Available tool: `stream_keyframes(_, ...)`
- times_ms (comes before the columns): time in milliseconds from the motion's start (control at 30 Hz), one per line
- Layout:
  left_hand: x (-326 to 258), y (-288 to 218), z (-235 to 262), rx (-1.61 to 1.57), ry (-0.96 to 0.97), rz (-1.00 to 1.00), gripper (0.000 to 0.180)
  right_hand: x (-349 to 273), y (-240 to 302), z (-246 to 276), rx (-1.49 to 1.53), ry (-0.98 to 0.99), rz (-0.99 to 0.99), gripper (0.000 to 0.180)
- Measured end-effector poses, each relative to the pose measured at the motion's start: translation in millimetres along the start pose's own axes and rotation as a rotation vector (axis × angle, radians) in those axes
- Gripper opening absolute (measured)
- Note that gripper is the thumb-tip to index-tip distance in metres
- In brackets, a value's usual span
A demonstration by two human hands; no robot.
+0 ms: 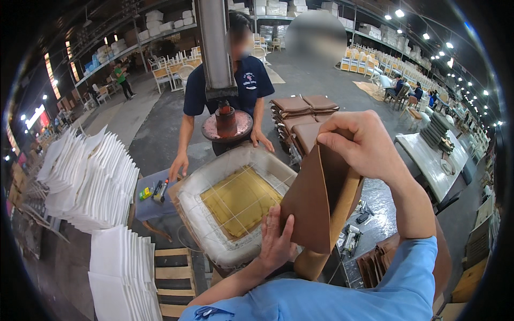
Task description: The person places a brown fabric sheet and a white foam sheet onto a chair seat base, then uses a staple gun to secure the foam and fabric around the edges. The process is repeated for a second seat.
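My right hand grips the upper corner of a brown leatherette seat cover and holds it up over the near right corner of a seat frame. My left hand presses flat against the cover's lower part, fingers spread. The seat frame lies upside down, with white padding around its rim, yellow foam in the middle and thin cords crossing it. A press with a round reddish plate hangs over the frame's far edge. A person in a dark blue shirt stands opposite with both hands resting near the frame.
Stacks of white foam sheets fill the left, on wooden pallets. Finished brown seat cushions are piled behind the frame. A staple gun lies on the bench to the right. A yellow tool rests on the bench's left. Chairs and workers fill the background.
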State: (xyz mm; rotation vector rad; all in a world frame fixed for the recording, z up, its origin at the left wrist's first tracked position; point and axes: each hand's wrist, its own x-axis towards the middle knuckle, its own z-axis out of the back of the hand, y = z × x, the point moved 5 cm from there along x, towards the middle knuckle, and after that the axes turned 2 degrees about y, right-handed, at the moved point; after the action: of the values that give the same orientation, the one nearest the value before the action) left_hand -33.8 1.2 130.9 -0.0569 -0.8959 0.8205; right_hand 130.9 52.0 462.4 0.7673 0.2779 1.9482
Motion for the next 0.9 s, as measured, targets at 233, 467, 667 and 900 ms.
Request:
stream_keyframes(233, -63, 59, 83, -0.842, -0.212, 0.449, 0.057, -32, 10, 64, -0.121, -0.039, 0.305, 0.041)
stream_keyframes(467, -100, 59, 270, -0.662, -0.592, 0.599, 0.025, -103, -89, 24, -0.104, 0.385, -0.027, 0.028)
stream_keyframes(667, -82, 61, 322, -0.395, -0.370, 0.395, 0.017, -36, -86, 4, -0.090, 0.379, 0.251, 0.013)
stream_keyframes(900, -56, 265, 238, -0.637, -0.424, 0.896, 0.029, 119, -188, -160, -0.103, 0.460, 0.165, 0.013)
